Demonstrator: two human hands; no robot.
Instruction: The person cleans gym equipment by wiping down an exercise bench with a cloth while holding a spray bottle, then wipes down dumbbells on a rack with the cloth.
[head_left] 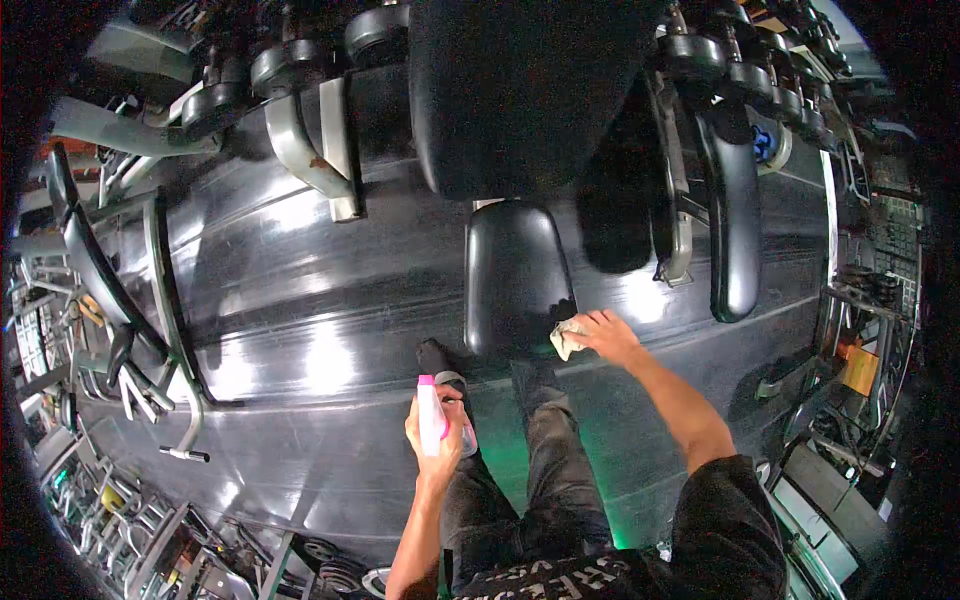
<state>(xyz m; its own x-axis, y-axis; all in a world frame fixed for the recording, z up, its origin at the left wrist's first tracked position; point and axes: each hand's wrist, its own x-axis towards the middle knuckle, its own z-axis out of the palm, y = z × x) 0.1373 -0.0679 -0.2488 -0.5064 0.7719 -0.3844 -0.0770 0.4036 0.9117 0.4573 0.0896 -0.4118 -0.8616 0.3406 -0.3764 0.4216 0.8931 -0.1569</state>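
Note:
My left hand (436, 432) is wrapped round a spray bottle (431, 412) with a white and pink head, held upright above my legs. My right hand (604, 337) grips a pale cloth (568, 340) at the near right corner of a black padded bench seat (515, 265). The cloth looks to be at the seat's edge; whether it presses on the pad cannot be made out. Beyond the seat rises the large black backrest (525, 100).
Racks of dumbbells (290, 68) run along the far side. Another black bench (735, 210) stands to the right, and an inclined bench (105, 260) to the left. A wooden block (859, 370) lies at far right. Dark floor (300, 350) surrounds the seat.

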